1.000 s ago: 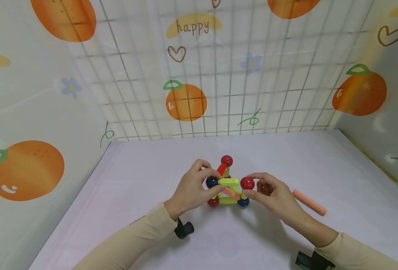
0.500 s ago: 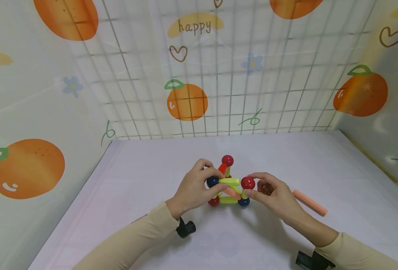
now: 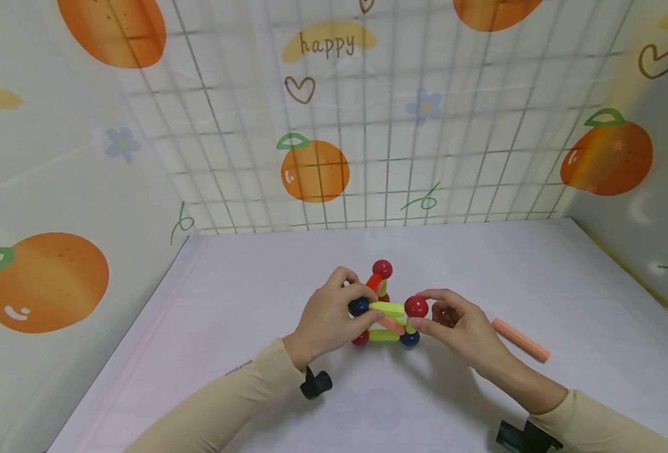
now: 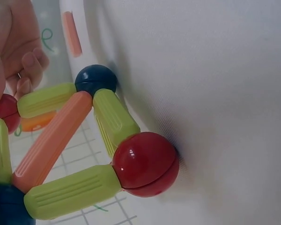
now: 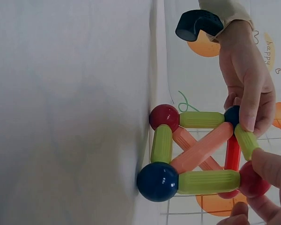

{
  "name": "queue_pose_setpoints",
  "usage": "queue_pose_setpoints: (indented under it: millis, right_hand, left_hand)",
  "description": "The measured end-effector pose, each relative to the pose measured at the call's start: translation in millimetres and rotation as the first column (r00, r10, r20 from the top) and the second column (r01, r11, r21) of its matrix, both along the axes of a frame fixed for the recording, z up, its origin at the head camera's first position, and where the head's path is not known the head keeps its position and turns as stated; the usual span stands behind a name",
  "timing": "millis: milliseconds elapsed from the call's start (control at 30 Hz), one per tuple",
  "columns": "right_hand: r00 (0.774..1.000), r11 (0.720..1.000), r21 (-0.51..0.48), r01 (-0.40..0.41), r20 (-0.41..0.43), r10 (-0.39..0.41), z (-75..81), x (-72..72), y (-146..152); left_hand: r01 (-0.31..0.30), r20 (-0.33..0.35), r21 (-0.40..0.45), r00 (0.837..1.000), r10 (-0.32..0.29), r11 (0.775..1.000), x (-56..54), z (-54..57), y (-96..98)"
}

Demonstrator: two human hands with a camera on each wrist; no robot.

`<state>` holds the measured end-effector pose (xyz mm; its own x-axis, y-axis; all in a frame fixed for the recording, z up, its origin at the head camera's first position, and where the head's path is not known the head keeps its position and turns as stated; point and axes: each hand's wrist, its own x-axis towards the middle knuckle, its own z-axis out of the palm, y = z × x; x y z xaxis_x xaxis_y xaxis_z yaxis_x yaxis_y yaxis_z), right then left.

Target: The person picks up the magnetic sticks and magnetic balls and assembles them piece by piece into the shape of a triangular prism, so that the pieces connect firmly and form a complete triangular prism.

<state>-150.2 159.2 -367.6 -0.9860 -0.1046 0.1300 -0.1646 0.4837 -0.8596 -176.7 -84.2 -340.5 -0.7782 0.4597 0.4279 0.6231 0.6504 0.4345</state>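
A toy frame of magnetic building sticks and balls stands on the table, with a square front braced by an orange stick [image 4: 56, 140]. My left hand [image 3: 333, 314] pinches the upper green stick [image 3: 387, 309] where it meets a dark blue ball [image 3: 359, 306]; its fingertips partly cover that joint. At the upper right corner, my right hand [image 3: 460, 324] holds a red ball [image 3: 416, 307] between thumb and fingers. The upper stick's other end reaches this ball, though the right thumb hides the contact. Below sit another blue ball [image 5: 158, 182] and another red ball [image 4: 145, 164].
One loose orange stick [image 3: 521, 340] lies on the table right of the right hand. Behind the frame rises another red ball [image 3: 382, 269] on a red stick [image 5: 232, 153]. A printed curtain [image 3: 226, 157] surrounds the pale tabletop [image 3: 243, 270].
My left hand has shifted slightly right, and the upper green stick's end has come up against the red ball. My right hand keeps its hold nearly still.
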Motion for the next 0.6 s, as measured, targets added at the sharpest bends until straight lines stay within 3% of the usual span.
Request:
queue_pose_setpoints:
  millis: [233, 467, 600]
  right_hand:
    - [1.0, 1.0, -0.011, -0.007, -0.004, 0.007, -0.8, -0.1, -0.1]
    - [1.0, 1.0, 0.009, -0.001, 0.006, 0.001, -2.5, -0.8, 0.3]
    - [0.997, 0.996, 0.091, -0.022, 0.082, 0.014, -6.4, -3.2, 1.2]
  left_hand:
    - [-0.024, -0.053, -0.013, 0.998, 0.024, 1.0, 0.5, -0.6, 2.2]
    - [-0.032, -0.013, -0.013, 0.999, 0.032, 0.999, 0.8, -3.7, -0.1]
    - [-0.059, 0.005, -0.01, 0.998, 0.059, 0.998, 3.8, -5.4, -6.6]
